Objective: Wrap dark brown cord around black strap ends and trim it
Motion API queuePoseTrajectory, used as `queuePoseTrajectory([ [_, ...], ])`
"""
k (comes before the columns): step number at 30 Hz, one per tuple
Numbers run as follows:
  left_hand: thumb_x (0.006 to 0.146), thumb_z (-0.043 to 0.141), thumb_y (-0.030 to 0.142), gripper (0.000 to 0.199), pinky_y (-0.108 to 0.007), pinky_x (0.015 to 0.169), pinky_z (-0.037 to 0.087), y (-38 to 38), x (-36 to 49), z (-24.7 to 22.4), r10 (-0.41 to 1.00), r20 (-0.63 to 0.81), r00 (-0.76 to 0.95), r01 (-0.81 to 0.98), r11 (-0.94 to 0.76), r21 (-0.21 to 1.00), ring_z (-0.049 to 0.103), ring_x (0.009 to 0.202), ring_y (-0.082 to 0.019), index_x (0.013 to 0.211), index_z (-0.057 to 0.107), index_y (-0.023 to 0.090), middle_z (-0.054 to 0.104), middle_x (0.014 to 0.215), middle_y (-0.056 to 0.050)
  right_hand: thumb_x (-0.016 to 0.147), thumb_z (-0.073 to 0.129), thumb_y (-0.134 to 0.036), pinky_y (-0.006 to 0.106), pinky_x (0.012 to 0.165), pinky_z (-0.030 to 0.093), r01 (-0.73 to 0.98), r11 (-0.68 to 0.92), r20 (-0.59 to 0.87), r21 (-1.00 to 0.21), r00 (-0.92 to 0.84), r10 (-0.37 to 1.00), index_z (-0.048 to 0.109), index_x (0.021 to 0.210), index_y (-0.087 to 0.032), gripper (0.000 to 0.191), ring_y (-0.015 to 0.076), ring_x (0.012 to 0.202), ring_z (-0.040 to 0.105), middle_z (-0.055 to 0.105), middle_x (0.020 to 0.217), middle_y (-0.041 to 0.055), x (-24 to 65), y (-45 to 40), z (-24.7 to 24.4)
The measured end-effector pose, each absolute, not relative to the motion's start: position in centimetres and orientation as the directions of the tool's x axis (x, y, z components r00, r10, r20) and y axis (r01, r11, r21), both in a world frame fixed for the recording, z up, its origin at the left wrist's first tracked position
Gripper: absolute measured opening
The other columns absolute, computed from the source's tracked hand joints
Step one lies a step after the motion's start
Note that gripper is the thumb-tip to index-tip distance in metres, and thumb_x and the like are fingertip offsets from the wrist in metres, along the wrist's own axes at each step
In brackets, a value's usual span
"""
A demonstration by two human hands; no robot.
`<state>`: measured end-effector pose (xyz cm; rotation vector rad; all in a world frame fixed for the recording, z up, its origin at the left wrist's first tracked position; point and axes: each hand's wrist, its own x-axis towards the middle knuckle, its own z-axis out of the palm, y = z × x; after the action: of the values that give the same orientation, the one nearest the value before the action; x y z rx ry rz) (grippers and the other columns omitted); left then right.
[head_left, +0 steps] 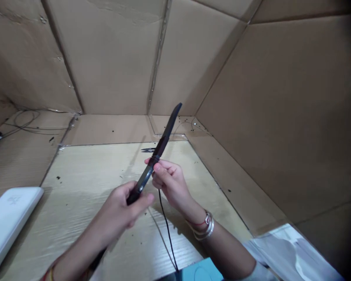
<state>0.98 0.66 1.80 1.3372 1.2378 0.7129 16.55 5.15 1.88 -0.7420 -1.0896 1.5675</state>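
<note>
A long, slim dark object (pixel 163 143) is held up at a slant over the wooden board, its narrow tip pointing up and to the right. My left hand (pixel 125 207) is closed around its lower end. The thumb and fingers of my right hand (pixel 169 179) pinch its middle, where a dark band is wrapped round it. A thin black cord (pixel 167 228) hangs below my right hand to the front edge. Behind the dark object, small black thread snips (pixel 148 150) lie on the board, partly hidden.
Cardboard walls (pixel 111 58) surround the wooden board (pixel 84 168). A white box-like object (pixel 11 218) stands at left, thin wires (pixel 26 121) lie at back left, a turquoise item (pixel 203 270) is at front, and white plastic sheeting (pixel 292 249) lies at right.
</note>
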Motion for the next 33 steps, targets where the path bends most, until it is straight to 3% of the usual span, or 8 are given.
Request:
queuePoseTrajectory([
  [4,0.088,0.049,0.045,0.025,-0.026,0.056,0.033,1.0,1.3,1.4,0.995,0.1,-0.011,0.556,-0.077,0.828,0.048,0.06,-0.016,0.083,0.051,0.021,0.052,0.066,-0.001,0.077,0.077,-0.038,0.021,0.045,0.011,-0.408,-0.009,0.081,-0.913,-0.202,0.976,0.069,0.094,-0.012,0.032,0.0022,0.045,0.015,0.025,0.052,-0.0104,16.4,5.3,1.6],
  [7,0.089,0.035,0.064,0.045,-0.024,0.045,0.03,1.0,1.3,1.6,0.924,-0.201,0.324,0.245,0.123,0.962,0.033,0.042,-0.011,0.071,0.041,0.023,0.034,0.052,0.006,0.077,0.076,-0.039,0.021,0.044,0.011,-0.399,-0.068,0.048,-0.914,-0.273,0.961,0.069,0.09,-0.011,0.032,0.0026,0.045,0.015,0.023,0.052,-0.0102,16.5,5.1,2.0],
  [10,0.086,0.022,0.076,0.057,-0.023,0.037,0.027,0.8,1.5,1.7,0.741,-0.381,0.553,0.06,0.421,0.905,0.025,0.033,-0.01,0.074,0.041,0.023,0.028,0.045,0.009,0.078,0.075,-0.039,0.021,0.044,0.011,-0.373,-0.07,0.038,-0.925,-0.275,0.961,0.07,0.09,-0.011,0.031,0.0028,0.045,0.017,0.023,0.052,-0.01,16.6,4.8,2.2],
  [16,0.089,0.053,0.045,0.031,-0.029,0.059,0.039,0.3,2.1,1.4,0.997,0.068,-0.023,0.564,-0.043,0.825,0.054,0.064,-0.018,0.106,0.052,0.018,0.059,0.078,-0.005,0.079,0.074,-0.039,0.02,0.044,0.014,-0.343,0.016,0.08,-0.939,-0.172,0.982,0.069,0.095,-0.011,0.033,0.0028,0.045,0.02,0.029,0.052,-0.0096,16.3,5.3,1.2],
  [19,0.092,0.046,0.048,0.028,-0.024,0.052,0.034,0.6,1.2,1.9,0.974,-0.111,0.2,0.386,0.026,0.922,0.045,0.054,-0.013,0.093,0.049,0.02,0.05,0.067,0.001,0.077,0.075,-0.041,0.02,0.044,0.014,-0.323,-0.035,0.047,-0.946,-0.24,0.97,0.068,0.096,-0.011,0.036,0.0031,0.045,0.021,0.029,0.051,-0.0098,16.2,5.3,1.2],
  [23,0.092,0.028,0.062,0.04,-0.021,0.037,0.022,1.1,0.5,2.4,0.709,-0.321,0.627,-0.031,0.435,0.9,0.02,0.037,-0.009,0.091,0.04,0.024,0.027,0.053,0.01,0.078,0.074,-0.043,0.02,0.043,0.013,-0.34,-0.066,0.027,-0.938,-0.26,0.965,0.059,0.073,-0.014,0.033,0.0022,0.044,0.016,0.024,0.05,-0.0105,16.2,5.1,1.6],
  [29,0.095,0.041,0.039,0.024,-0.03,0.064,0.038,0.5,1.6,1.8,0.999,0.044,0.028,0.479,-0.052,0.876,0.052,0.069,-0.018,0.089,0.054,0.02,0.058,0.077,-0.004,0.073,0.077,-0.042,0.019,0.044,0.017,-0.23,0.049,0.07,-0.972,-0.084,0.994,0.064,0.081,-0.013,0.032,0.0036,0.048,0.025,0.043,0.057,-0.0052,15.8,5.2,1.2],
  [33,0.1,0.029,0.044,0.037,-0.03,0.068,0.041,0.2,1.5,1.6,0.998,0.058,0.039,0.297,-0.067,0.953,0.054,0.069,-0.017,0.082,0.051,0.021,0.057,0.072,-0.001,0.079,0.073,-0.043,0.018,0.042,0.017,-0.276,0.042,0.07,-0.96,-0.095,0.993,0.062,0.075,-0.013,0.032,0.0031,0.046,0.022,0.036,0.053,-0.0066,15.7,4.8,1.2],
])
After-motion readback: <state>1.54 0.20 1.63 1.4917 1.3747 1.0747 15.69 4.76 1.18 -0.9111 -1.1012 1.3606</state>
